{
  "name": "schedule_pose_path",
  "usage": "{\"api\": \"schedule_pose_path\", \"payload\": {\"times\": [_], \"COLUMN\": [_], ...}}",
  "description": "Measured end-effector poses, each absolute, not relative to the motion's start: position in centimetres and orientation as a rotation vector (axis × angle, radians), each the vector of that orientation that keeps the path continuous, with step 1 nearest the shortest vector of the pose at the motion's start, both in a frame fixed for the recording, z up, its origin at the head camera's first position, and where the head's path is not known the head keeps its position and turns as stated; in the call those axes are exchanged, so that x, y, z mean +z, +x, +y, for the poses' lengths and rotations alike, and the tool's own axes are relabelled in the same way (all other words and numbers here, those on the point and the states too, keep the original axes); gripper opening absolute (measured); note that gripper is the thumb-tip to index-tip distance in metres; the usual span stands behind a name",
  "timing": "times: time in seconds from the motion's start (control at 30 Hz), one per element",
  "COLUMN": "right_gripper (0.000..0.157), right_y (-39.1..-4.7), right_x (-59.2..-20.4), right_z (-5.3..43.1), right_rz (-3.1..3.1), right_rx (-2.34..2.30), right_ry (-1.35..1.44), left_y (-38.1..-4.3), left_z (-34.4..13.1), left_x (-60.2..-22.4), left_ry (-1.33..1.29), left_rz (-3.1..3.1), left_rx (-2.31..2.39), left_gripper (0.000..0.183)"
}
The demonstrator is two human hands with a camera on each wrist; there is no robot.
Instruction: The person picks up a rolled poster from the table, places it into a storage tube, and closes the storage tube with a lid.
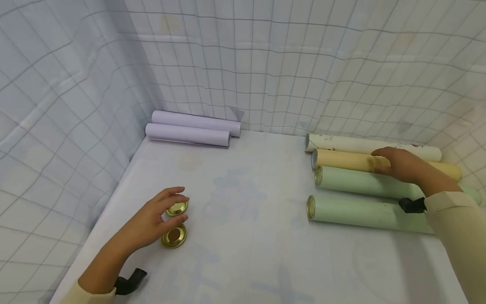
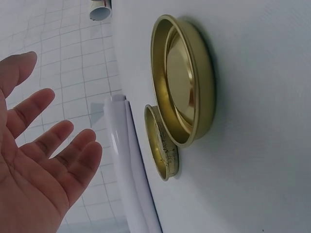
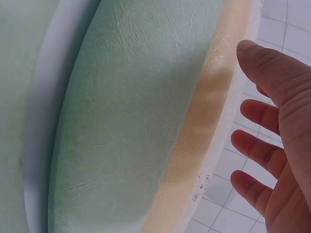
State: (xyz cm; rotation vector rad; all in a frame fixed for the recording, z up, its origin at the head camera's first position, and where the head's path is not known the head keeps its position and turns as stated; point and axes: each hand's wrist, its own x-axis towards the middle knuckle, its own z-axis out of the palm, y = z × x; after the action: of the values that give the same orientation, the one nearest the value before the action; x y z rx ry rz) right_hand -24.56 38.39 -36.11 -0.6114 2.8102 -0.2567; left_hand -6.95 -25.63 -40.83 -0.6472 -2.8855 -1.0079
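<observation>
My left hand [image 1: 147,223] hovers over two round gold lids, fingers loosely bent with nothing between them. The far lid [image 1: 177,209] is partly covered by the fingers. Closer to me lies the near lid [image 1: 174,236], with a brown patch in its middle. In the left wrist view both are shallow, raised-rim lids [image 2: 206,97] lying on the white surface. My right hand [image 1: 405,165] is above a yellow tube [image 1: 341,159], fingers spread and holding nothing. The thumb [image 3: 260,60] appears beside the yellow tube in the right wrist view.
Behind the yellow tube lies a cream patterned tube [image 1: 349,142]. In front are two green tubes, one nearer the yellow [image 1: 353,179] and one apart [image 1: 349,210], with gold ends. Two lilac tubes [image 1: 186,134] lie back left. Grid-patterned sheeting [image 1: 265,76] walls the white surface [image 1: 258,245].
</observation>
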Motion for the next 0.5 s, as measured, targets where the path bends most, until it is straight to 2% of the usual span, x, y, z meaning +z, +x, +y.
{"api": "schedule_pose_path", "payload": {"times": [0.5], "right_gripper": [0.056], "right_y": [-26.8], "right_x": [-37.4], "right_z": [38.5], "right_rz": [2.791], "right_rx": [-0.234], "right_ry": [-0.639], "left_y": [-6.9], "left_z": [-26.0], "left_x": [-40.8], "left_ry": [-0.747], "left_rz": [-2.920], "left_rx": [-0.886], "left_gripper": [0.037]}}
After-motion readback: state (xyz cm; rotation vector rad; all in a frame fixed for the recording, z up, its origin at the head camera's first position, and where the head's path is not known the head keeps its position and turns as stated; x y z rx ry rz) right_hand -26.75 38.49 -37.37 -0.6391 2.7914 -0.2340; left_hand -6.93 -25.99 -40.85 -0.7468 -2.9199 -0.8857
